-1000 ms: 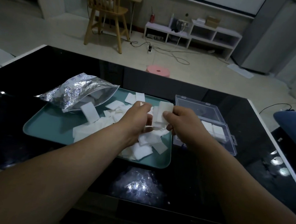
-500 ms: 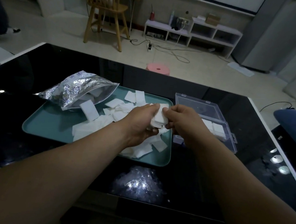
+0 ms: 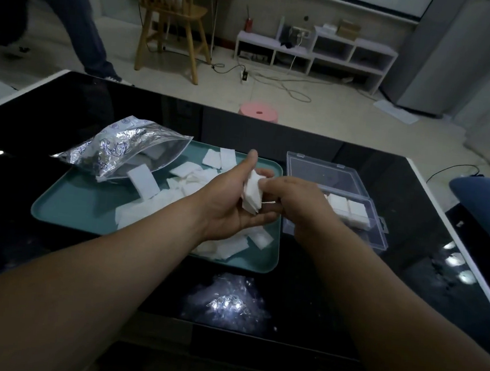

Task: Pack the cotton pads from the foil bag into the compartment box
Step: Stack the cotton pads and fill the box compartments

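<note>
Black table (image 3: pixel 64 126) fills mid frame. Teal tray (image 3: pixel 68 207) sits centre-left. Foil bag (image 3: pixel 121 149) lies on the tray's upper-left corner, loose pads (image 3: pixel 184 179) spilled beside it. Clear box (image 3: pixel 322 175) is right of the tray, lid open, packed pads (image 3: pixel 346 210) inside. At centre my left hand (image 3: pixel 233 205) cups a pad stack (image 3: pixel 252 195), and my right hand (image 3: pixel 299 202) pinches the same stack.

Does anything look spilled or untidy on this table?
Yes. Many cotton pads lie loose and overlapping across the teal tray, outside the foil bag, which lies on its side with its mouth open. Those in the compartment box sit neatly.
</note>
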Demonstrator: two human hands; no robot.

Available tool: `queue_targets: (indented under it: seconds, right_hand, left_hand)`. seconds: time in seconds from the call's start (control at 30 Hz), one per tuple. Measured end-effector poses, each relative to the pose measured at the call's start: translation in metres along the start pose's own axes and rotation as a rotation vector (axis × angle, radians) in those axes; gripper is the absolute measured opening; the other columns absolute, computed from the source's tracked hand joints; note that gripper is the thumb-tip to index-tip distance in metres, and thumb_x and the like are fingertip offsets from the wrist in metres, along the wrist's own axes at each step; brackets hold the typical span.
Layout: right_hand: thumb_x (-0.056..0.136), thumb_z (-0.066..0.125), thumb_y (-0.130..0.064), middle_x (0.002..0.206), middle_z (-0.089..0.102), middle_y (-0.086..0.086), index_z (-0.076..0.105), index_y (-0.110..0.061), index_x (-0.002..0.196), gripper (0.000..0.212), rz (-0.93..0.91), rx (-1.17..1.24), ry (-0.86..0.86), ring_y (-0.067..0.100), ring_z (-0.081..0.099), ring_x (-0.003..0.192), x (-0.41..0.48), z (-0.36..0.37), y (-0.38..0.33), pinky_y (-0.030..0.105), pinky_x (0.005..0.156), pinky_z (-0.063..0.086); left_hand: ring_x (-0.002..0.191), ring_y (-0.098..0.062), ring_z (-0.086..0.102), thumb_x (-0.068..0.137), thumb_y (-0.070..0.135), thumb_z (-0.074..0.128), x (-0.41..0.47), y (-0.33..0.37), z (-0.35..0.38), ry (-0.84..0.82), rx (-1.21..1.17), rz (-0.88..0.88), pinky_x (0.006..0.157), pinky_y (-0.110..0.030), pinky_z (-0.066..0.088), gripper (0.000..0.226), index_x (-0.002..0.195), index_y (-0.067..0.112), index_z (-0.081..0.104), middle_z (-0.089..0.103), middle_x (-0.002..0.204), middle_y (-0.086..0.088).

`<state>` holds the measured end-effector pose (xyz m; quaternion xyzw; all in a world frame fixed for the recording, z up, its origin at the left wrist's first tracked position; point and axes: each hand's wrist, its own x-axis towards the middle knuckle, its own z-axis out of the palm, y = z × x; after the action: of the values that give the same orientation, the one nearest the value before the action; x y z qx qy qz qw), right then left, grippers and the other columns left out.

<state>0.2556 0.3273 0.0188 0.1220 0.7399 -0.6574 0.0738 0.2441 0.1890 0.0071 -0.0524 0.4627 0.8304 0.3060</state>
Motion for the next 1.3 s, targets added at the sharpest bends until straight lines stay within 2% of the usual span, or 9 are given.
queue_targets:
  seconds: [0.13, 0.3, 0.43, 0.67, 0.8, 0.93, 1.13, 1.2, 1.3]
  right_hand:
    - [0.091, 0.073, -0.037, 0.095, 0.067, -0.009, 0.065, -0.021, 0.092, 0.018, -0.393, -0.576, 0.178, 0.003, 0.062, 0.086, 0.004, -0.004, 0.002, 0.027, 0.069, 0.047]
    - [0.08, 0.086, -0.043, 0.105, 0.062, -0.011, 0.055, -0.025, 0.102, 0.043, -0.457, -0.761, -0.238, -0.002, 0.058, 0.08, -0.003, -0.007, -0.002, 0.013, 0.063, 0.042]
    - [0.079, 0.089, -0.031, 0.099, 0.059, -0.006, 0.053, -0.018, 0.102, 0.044, -0.524, -0.745, -0.219, 0.003, 0.054, 0.08, 0.002, -0.005, 0.003, 0.016, 0.066, 0.045]
    - [0.077, 0.091, -0.036, 0.125, 0.06, -0.01, 0.047, -0.018, 0.122, 0.065, -0.437, -0.594, -0.23, 0.007, 0.058, 0.119, 0.003, -0.008, 0.001, 0.01, 0.088, 0.044]
    - [0.077, 0.09, -0.031, 0.114, 0.063, -0.011, 0.05, -0.018, 0.112, 0.054, -0.466, -0.627, -0.241, 0.004, 0.061, 0.105, 0.005, -0.004, 0.004, 0.013, 0.086, 0.044]
    - [0.078, 0.09, -0.024, 0.089, 0.056, -0.014, 0.05, -0.012, 0.098, 0.046, -0.527, -0.676, -0.261, -0.002, 0.049, 0.072, 0.005, 0.002, 0.004, 0.013, 0.065, 0.041]
    - [0.094, 0.073, -0.046, 0.106, 0.067, -0.007, 0.062, -0.02, 0.109, 0.031, -0.378, -0.56, -0.042, 0.009, 0.063, 0.095, 0.02, -0.015, -0.009, 0.029, 0.077, 0.051]
    - [0.099, 0.067, -0.036, 0.096, 0.068, -0.005, 0.067, -0.02, 0.104, 0.017, -0.404, -0.746, 0.131, 0.013, 0.063, 0.087, 0.034, -0.023, -0.005, 0.035, 0.076, 0.051]
    - [0.097, 0.063, -0.027, 0.103, 0.073, 0.0, 0.074, -0.024, 0.1, 0.012, -0.369, -1.102, 0.107, 0.025, 0.066, 0.097, 0.048, -0.024, 0.012, 0.046, 0.09, 0.056]
  left_hand:
    - [0.074, -0.017, 0.061, 0.106, 0.052, 0.044, 0.003, -0.001, -0.006, 0.053, 0.017, 0.005, 0.068, -0.03, 0.057, 0.047, 0.122, 0.014, 0.064, 0.062, 0.092, -0.007]
    - [0.097, -0.019, 0.067, 0.104, 0.056, 0.044, 0.003, 0.002, -0.013, -0.013, 0.017, -0.047, 0.075, -0.034, 0.058, 0.048, 0.12, 0.018, 0.067, 0.066, 0.111, -0.008]
    - [0.09, -0.017, 0.071, 0.102, 0.058, 0.043, 0.002, 0.0, -0.015, -0.073, 0.036, -0.079, 0.075, -0.035, 0.061, 0.048, 0.118, 0.021, 0.069, 0.071, 0.103, -0.002]
    - [0.072, -0.01, 0.061, 0.1, 0.042, 0.061, 0.008, 0.004, -0.026, 0.045, -0.04, -0.039, 0.06, -0.028, 0.059, 0.029, 0.109, 0.015, 0.065, 0.061, 0.087, -0.002]
    - [0.065, -0.008, 0.053, 0.097, 0.052, 0.06, 0.009, 0.003, -0.027, 0.007, 0.017, -0.039, 0.059, -0.023, 0.05, 0.031, 0.092, 0.022, 0.064, 0.054, 0.076, 0.002]
    - [0.068, -0.01, 0.056, 0.098, 0.059, 0.052, 0.011, 0.0, -0.028, -0.049, 0.025, -0.077, 0.066, -0.029, 0.056, 0.035, 0.092, 0.026, 0.059, 0.055, 0.081, 0.001]
    - [0.058, -0.014, 0.059, 0.101, 0.023, 0.064, 0.019, 0.017, -0.034, 0.221, -0.205, 0.059, 0.047, -0.025, 0.054, 0.013, 0.109, 0.015, 0.059, 0.055, 0.094, -0.009]
    - [0.056, -0.013, 0.051, 0.099, 0.017, 0.066, 0.021, 0.023, -0.04, 0.313, -0.164, 0.084, 0.041, -0.019, 0.046, 0.012, 0.103, 0.015, 0.055, 0.051, 0.087, -0.007]
    - [0.051, -0.011, 0.044, 0.098, 0.015, 0.061, 0.022, 0.021, -0.044, 0.377, -0.044, 0.072, 0.038, -0.016, 0.033, 0.008, 0.101, 0.017, 0.054, 0.049, 0.082, -0.004]
